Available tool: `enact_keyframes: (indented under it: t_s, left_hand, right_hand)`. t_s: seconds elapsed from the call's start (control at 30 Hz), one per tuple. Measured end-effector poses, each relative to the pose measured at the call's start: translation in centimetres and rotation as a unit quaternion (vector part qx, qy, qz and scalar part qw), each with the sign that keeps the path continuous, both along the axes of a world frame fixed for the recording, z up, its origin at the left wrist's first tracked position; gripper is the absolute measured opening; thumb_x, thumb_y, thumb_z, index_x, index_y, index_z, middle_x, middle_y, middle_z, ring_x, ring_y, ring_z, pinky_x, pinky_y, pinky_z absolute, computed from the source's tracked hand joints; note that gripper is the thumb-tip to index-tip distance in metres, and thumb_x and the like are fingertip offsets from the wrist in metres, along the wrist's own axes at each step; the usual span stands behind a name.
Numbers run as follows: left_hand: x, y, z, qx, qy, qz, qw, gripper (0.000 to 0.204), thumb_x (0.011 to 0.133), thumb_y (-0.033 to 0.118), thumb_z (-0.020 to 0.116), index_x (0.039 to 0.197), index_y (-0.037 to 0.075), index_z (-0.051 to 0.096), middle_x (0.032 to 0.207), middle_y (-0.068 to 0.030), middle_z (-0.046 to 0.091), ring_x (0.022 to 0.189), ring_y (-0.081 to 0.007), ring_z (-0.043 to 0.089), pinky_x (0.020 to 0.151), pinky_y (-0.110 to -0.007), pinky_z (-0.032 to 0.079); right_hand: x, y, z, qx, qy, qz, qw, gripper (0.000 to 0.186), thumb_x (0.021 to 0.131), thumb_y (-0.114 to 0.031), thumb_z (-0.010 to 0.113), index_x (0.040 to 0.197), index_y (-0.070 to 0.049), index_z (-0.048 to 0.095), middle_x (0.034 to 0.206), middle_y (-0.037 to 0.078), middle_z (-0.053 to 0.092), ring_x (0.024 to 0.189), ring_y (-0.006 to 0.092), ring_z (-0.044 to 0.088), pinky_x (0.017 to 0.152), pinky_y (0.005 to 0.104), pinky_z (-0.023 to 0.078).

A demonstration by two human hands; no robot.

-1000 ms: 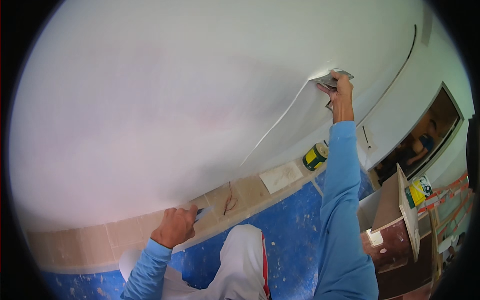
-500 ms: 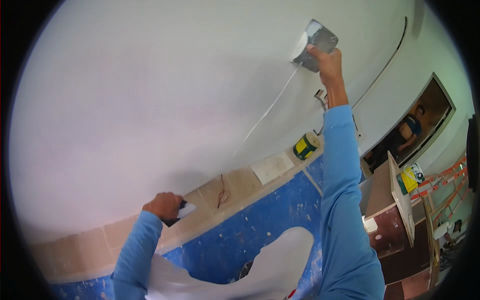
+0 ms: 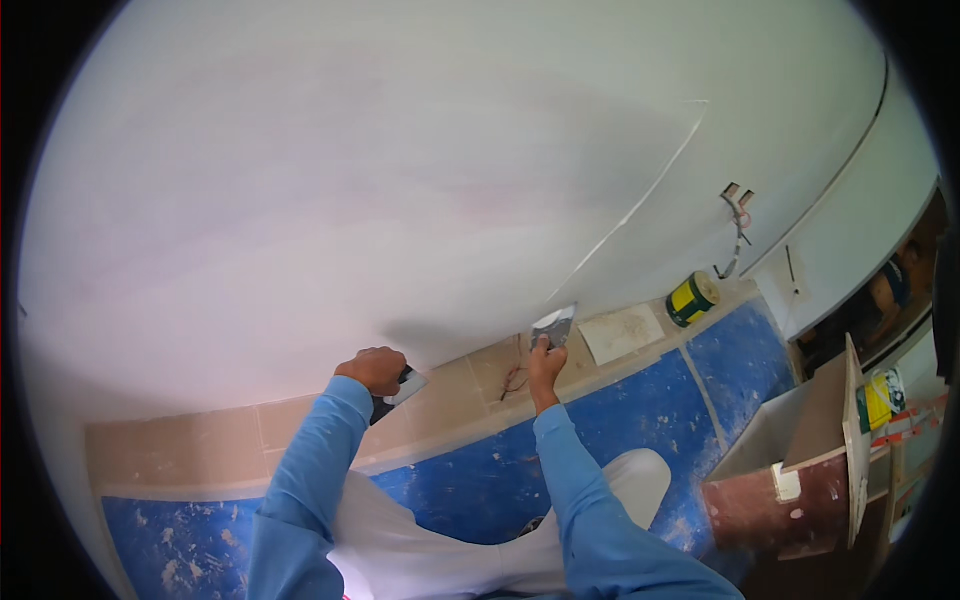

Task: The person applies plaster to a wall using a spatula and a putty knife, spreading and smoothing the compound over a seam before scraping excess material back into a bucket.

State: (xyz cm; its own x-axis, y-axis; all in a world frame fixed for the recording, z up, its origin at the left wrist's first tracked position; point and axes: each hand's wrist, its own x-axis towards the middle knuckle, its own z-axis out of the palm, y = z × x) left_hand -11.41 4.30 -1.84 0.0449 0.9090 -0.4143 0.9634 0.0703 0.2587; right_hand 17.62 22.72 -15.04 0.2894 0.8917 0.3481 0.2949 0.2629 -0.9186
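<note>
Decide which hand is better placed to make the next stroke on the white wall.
Right. The right hand holds the flat metal putty knife with its blade against the smooth white wall, while the left hand holds a second flat tool low by the beige tiled strip.

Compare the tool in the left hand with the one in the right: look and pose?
The flat grey metal putty blade in the right hand is broad, fully visible and pressed to the base of the white wall. The dark-handled tool with a pale blade in the left hand is mostly hidden by the fist and sits lower, over the beige tile skirting. Both are held by blue-sleeved arms.
</note>
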Motion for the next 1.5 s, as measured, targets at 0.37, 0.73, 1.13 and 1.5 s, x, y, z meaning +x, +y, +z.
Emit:
enact_keyframes:
  t_s: [0.37, 0.73, 1.13, 1.5]
  left_hand:
    - [-0.5, -0.3, -0.4, -0.069, 0.0, 0.04, 0.997, 0.029, 0.076, 0.013, 0.063, 0.104, 0.007, 0.071, 0.107, -0.0163, 0.07, 0.103, -0.0351, 0.066, 0.088, -0.044, 0.054]
    - [-0.4, 0.1, -1.1, -0.072, -0.005, 0.034, 0.997, 0.033, 0.078, 0.013, 0.065, 0.109, 0.009, 0.07, 0.112, -0.0128, 0.069, 0.108, -0.0343, 0.063, 0.087, -0.046, 0.055]
    - [0.3, -0.2, -0.2, -0.064, 0.004, 0.013, 0.998, 0.033, 0.08, 0.014, 0.068, 0.112, 0.009, 0.069, 0.113, -0.0139, 0.068, 0.109, -0.0343, 0.064, 0.088, -0.046, 0.055]
    - [-0.3, -1.0, -1.6, -0.053, 0.01, 0.01, 0.998, 0.034, 0.079, 0.016, 0.069, 0.113, 0.014, 0.071, 0.118, -0.0108, 0.067, 0.113, -0.0347, 0.061, 0.089, -0.047, 0.055]
  right_hand:
    - [-7.1, -7.5, -13.3, -0.174, 0.034, 0.226, 0.958, 0.028, 0.09, -0.009, 0.055, 0.114, 0.005, 0.058, 0.102, 0.017, 0.064, 0.095, 0.0317, 0.062, 0.082, 0.0439, 0.048]
    - [-0.7, 2.9, -4.6, -0.331, 0.426, 0.181, 0.823, 0.031, 0.091, -0.01, 0.053, 0.122, -0.002, 0.053, 0.118, 0.018, 0.059, 0.104, 0.0394, 0.061, 0.079, 0.0664, 0.05]
    - [1.7, 8.8, 4.7, -0.121, 0.381, 0.139, 0.906, 0.033, 0.088, -0.002, 0.06, 0.12, 0.001, 0.053, 0.108, 0.015, 0.064, 0.09, 0.0337, 0.068, 0.068, 0.0568, 0.058]
    - [1.3, 8.9, 29.0, 0.008, 0.293, 0.135, 0.947, 0.039, 0.089, -0.009, 0.056, 0.125, 0.006, 0.049, 0.113, 0.02, 0.061, 0.092, 0.0376, 0.067, 0.07, 0.0577, 0.058]
